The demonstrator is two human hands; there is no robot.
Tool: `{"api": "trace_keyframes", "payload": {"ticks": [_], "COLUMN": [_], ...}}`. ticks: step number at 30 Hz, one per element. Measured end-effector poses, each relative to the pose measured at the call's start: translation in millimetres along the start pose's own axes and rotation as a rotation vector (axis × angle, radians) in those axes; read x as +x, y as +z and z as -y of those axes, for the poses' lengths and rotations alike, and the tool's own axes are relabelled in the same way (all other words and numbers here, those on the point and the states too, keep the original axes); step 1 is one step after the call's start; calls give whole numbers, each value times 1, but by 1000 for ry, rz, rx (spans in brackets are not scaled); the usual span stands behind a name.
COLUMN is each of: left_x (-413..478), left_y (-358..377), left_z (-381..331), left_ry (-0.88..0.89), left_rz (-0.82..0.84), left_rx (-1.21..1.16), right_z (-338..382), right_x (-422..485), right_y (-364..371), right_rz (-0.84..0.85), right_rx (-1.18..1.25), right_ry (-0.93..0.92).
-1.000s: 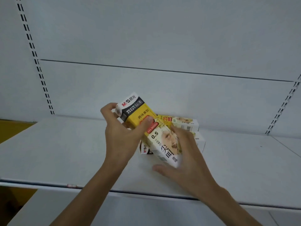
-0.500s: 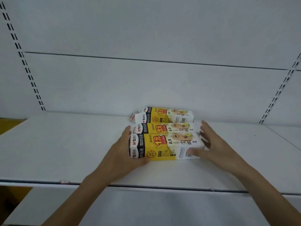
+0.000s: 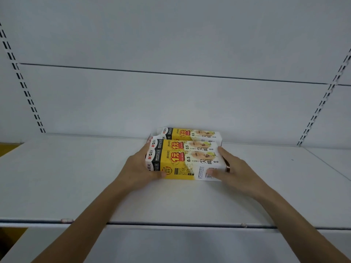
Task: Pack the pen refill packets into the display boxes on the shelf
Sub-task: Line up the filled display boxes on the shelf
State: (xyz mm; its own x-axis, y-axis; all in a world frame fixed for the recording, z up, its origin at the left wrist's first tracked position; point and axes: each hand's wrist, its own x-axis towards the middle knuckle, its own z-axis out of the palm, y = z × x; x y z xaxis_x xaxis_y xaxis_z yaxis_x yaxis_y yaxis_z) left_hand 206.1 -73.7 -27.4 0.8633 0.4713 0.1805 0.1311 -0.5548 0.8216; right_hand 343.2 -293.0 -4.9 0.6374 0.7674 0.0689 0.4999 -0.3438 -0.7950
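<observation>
Three yellow, white and black pen refill display boxes lie flat on the white shelf [image 3: 76, 177], one behind the other near the back panel. My left hand [image 3: 136, 168] grips the left end of the front box [image 3: 182, 164], thumb on its front face. My right hand [image 3: 235, 173], wearing a ring, presses on the right end, thumb on the front face too. The middle box [image 3: 188, 146] touches the front one. The back box [image 3: 190, 133] has a flap sticking out at its left end. No loose refill packets are visible.
A white back panel [image 3: 171, 101] rises directly behind the boxes, with slotted uprights at the left [image 3: 24, 86] and right [image 3: 322, 103]. The shelf's front edge [image 3: 171, 223] runs below my forearms, and a lower shelf [image 3: 171, 243] shows beneath it.
A second ago I held the front box tilted above the shelf. It now lies flat in front of the other two, and both hands have closed onto its ends.
</observation>
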Motion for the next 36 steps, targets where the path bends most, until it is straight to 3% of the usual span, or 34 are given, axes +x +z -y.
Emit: {"api": "trace_keyframes", "payload": {"ticks": [2,4,6,13,20,24,27,31,36], "left_x": [0,0,-2,-7,-17,-14,-8,-7,-10], "left_y": [-1,-2,-2,-4,-3,-3,2,9,11], "left_z": [2,2,-2,-16,-24,-36,-51,-88,-101], "left_ry": [0,-15,-40,-106,43,105,153,120,60], "left_rz": [12,8,13,-117,-216,-316,-321,-171,-314], "left_rx": [12,-4,-64,-270,-53,-42,-117,-350,-601], "right_z": [-1,-7,-17,-35,-37,-23,-2,31,50], "right_x": [7,22,42,88,87,73,56,23,-6], "right_y": [-17,-33,-39,-27,-47,-59,-50,-20,20], "right_rz": [-16,-210,-394,-132,-280,-413,-480,-477,-308], "right_rx": [169,319,186,-51,64,118,95,111,72], "right_ry": [31,68,79,52,-11,-61,-114,-202,-322]}}
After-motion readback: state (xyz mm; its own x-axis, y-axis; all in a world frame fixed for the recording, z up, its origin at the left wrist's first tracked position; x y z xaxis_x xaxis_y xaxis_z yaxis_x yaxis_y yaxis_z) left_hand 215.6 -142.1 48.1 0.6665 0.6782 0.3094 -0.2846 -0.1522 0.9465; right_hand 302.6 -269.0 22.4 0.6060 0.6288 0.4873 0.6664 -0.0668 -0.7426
